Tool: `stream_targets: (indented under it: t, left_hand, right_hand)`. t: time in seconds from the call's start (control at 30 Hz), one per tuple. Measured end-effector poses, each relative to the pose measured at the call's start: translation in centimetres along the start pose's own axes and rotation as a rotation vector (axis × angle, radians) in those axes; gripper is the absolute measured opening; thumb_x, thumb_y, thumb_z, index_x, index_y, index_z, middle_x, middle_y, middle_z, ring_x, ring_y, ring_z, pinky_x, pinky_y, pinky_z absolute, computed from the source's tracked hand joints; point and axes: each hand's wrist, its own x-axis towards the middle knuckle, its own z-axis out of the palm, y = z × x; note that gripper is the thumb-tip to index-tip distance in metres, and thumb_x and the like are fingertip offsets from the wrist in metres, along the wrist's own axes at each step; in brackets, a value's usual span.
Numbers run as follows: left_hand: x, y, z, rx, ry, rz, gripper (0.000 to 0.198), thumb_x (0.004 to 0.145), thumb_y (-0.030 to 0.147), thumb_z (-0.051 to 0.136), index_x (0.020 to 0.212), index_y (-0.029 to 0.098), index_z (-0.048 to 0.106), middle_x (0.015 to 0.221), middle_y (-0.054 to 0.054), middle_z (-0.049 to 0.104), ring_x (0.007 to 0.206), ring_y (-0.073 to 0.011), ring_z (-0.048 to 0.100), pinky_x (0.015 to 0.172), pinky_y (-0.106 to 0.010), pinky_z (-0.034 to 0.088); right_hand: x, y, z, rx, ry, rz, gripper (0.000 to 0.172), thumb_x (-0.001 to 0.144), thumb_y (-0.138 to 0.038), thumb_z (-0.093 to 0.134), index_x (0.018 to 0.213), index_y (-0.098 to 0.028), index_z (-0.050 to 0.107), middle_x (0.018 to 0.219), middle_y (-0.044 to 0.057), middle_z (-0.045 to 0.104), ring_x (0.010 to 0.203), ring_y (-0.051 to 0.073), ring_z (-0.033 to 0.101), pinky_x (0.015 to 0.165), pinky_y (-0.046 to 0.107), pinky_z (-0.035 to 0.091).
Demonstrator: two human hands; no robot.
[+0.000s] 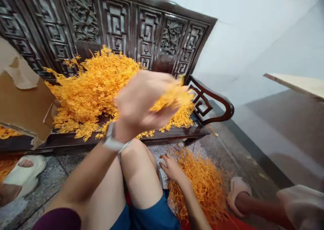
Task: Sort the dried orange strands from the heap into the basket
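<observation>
My left hand (141, 102), with a watch on its wrist, is raised in front of a carved wooden bench (152, 31) and is smeared by motion. Its fingers are closed on a bunch of orange plastic sprigs (174, 96). A big heap of the same orange sprigs (86, 85) covers the bench seat behind it. My right hand (172, 169) is low beside my bare knee, fingers spread and resting at the edge of a smaller pile of orange sprigs (202, 186) on the floor. It holds nothing that I can see.
A torn cardboard box (22, 102) stands at the left on the bench. Another person's foot in a pale slipper (236, 193) rests at the right of the floor pile. A second slippered foot (24, 171) is at the left. The floor is grey stone.
</observation>
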Motion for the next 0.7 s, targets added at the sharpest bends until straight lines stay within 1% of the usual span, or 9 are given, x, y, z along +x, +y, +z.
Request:
stream_targets:
  t: [0.1,0.17,0.23,0.3,0.4,0.47,0.5,0.6,0.7]
  left_hand:
    - [5.2,-4.6,8.2,-0.075,0.058,0.089,0.042,0.103,0.018,0.048,0.144,0.018,0.053,0.153,-0.013,0.056,0.15,-0.0281,0.048,0.126,-0.055,0.04]
    - [6.4,-9.0,13.4,-0.116,0.006,0.088,0.048,0.095,0.007,0.055,0.142,0.014,0.056,0.154,-0.019,0.055,0.147,-0.0281,0.05,0.122,-0.05,0.044]
    - [5.0,-12.6,17.3,-0.123,-0.07,0.062,0.033,0.098,0.007,0.049,0.125,0.014,0.067,0.135,-0.017,0.068,0.129,-0.0252,0.064,0.11,-0.045,0.052]
    - [1.8,-14.5,19.4,-0.065,-0.14,-0.032,0.03,0.1,0.007,0.045,0.11,0.013,0.072,0.111,-0.015,0.075,0.106,-0.0251,0.071,0.091,-0.04,0.057]
    - [-2.4,-15.1,19.9,0.077,-0.369,0.013,0.03,0.088,-0.002,0.052,0.096,0.013,0.076,0.095,-0.016,0.076,0.091,-0.0274,0.073,0.074,-0.037,0.053]
    - [-3.3,-15.1,19.2,0.142,-0.475,0.073,0.028,0.083,-0.004,0.057,0.089,0.013,0.078,0.089,-0.018,0.076,0.087,-0.0292,0.073,0.07,-0.037,0.052]
    - [-3.2,-15.2,18.6,0.153,-0.483,0.076,0.026,0.082,-0.003,0.058,0.087,0.012,0.078,0.087,-0.018,0.075,0.085,-0.0298,0.073,0.07,-0.038,0.052]
    - [-1.5,-16.5,16.5,0.162,-0.311,0.02,0.026,0.086,0.0,0.055,0.092,0.011,0.078,0.093,-0.02,0.075,0.095,-0.0315,0.07,0.082,-0.044,0.054]
    - [-0.1,-19.3,13.7,0.178,0.053,-0.138,0.035,0.093,0.002,0.046,0.111,0.01,0.074,0.119,-0.021,0.071,0.119,-0.0331,0.061,0.101,-0.051,0.048]
  right_hand:
    - [0.9,-2.7,0.8,-0.004,-0.027,-0.039,0.029,0.094,-0.015,0.052,0.119,-0.019,0.067,0.12,0.014,0.069,0.116,0.027,0.066,0.097,0.035,0.047]
    - [1.1,-4.3,1.9,-0.064,-0.054,0.002,0.029,0.093,-0.009,0.049,0.115,-0.018,0.066,0.116,0.016,0.07,0.109,0.028,0.068,0.089,0.035,0.049]
    - [1.0,-5.2,3.1,-0.147,-0.066,0.062,0.031,0.093,-0.005,0.044,0.113,-0.017,0.064,0.117,0.019,0.07,0.102,0.03,0.07,0.083,0.036,0.049]
    - [0.7,-5.3,3.8,-0.198,-0.079,0.066,0.032,0.093,-0.003,0.041,0.114,-0.016,0.061,0.118,0.021,0.069,0.101,0.031,0.071,0.082,0.037,0.049]
    - [0.6,-4.8,2.9,-0.186,-0.146,0.004,0.027,0.092,-0.004,0.045,0.112,-0.015,0.06,0.114,0.02,0.069,0.102,0.031,0.07,0.085,0.038,0.051]
    - [1.5,-4.8,1.2,-0.132,-0.132,-0.072,0.027,0.09,-0.007,0.049,0.113,-0.016,0.06,0.115,0.019,0.068,0.106,0.031,0.068,0.09,0.04,0.052]
    - [2.2,-5.0,0.1,-0.084,-0.061,-0.122,0.029,0.091,-0.009,0.05,0.117,-0.016,0.06,0.118,0.018,0.066,0.11,0.03,0.067,0.094,0.042,0.052]
    - [5.7,-7.0,-4.0,0.101,0.339,-0.281,0.031,0.099,-0.021,0.05,0.129,-0.019,0.056,0.123,0.016,0.061,0.112,0.027,0.063,0.097,0.041,0.054]
    - [11.5,-10.6,-8.1,0.19,0.616,-0.371,0.031,0.101,-0.035,0.054,0.128,-0.02,0.057,0.126,0.016,0.059,0.106,0.025,0.062,0.085,0.038,0.058]
